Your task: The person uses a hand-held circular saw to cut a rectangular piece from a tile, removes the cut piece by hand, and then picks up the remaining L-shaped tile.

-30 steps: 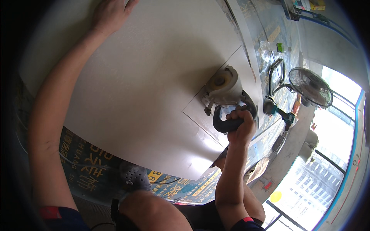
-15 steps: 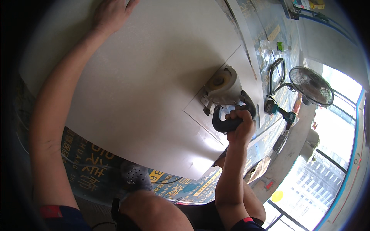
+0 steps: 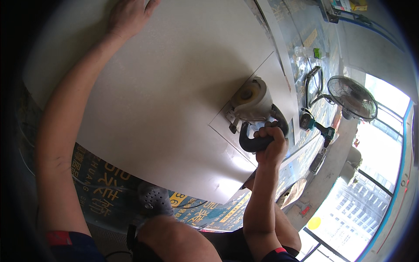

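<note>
1. Over printed floor covering (image 3: 102, 187), our pale board (image 3: 166, 96) carries the power tool (image 3: 257, 105) near its right edge.
2. Our right hand (image 3: 271, 142) clasps the black handle (image 3: 251, 144), main body just beyond the fingers (image 3: 267, 130); underside hidden.
3. Left hand (image 3: 128, 18) partly cut off; its grip we cannot tell.

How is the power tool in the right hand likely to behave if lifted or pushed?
The power tool is probably heavy for its size, given its bulky housing. Lifted by the black loop handle in the right hand, it may dip forward, since the housing sits beyond the grip. Pushed, it would likely slide, as the pale panel beneath looks smooth.
</note>
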Available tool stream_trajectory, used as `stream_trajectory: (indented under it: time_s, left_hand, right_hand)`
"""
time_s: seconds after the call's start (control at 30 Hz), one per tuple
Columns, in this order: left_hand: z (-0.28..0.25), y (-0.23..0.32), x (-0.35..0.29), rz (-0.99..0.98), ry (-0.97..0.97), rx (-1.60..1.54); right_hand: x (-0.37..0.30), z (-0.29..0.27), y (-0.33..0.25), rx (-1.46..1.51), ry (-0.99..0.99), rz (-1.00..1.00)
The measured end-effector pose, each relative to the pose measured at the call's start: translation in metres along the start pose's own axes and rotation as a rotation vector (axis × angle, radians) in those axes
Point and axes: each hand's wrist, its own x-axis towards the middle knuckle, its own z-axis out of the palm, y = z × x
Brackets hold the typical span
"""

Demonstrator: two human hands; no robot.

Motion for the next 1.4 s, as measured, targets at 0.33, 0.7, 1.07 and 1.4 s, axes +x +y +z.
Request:
stream_trajectory:
  time_s: [0.33, 0.7, 1.07, 1.4]
  left_hand:
    - [-0.001, -0.001, 0.0, -0.01, 0.003, 0.0]
    - [-0.003, -0.002, -0.002, -0.023, 0.001, -0.002]
    - [-0.004, -0.005, -0.005, -0.042, 0.001, -0.006]
    - [-0.005, -0.004, -0.004, -0.045, -0.001, -0.009]
  right_hand:
    - [-0.007, 0.0, 0.001, 0.008, 0.002, 0.022]
    - [-0.014, -0.001, 0.003, -0.001, 0.0, 0.017]
    - [-0.023, 0.004, 0.006, 0.054, 0.037, 0.009]
    - [-0.032, 0.005, 0.006, 0.021, 0.072, 0.013]
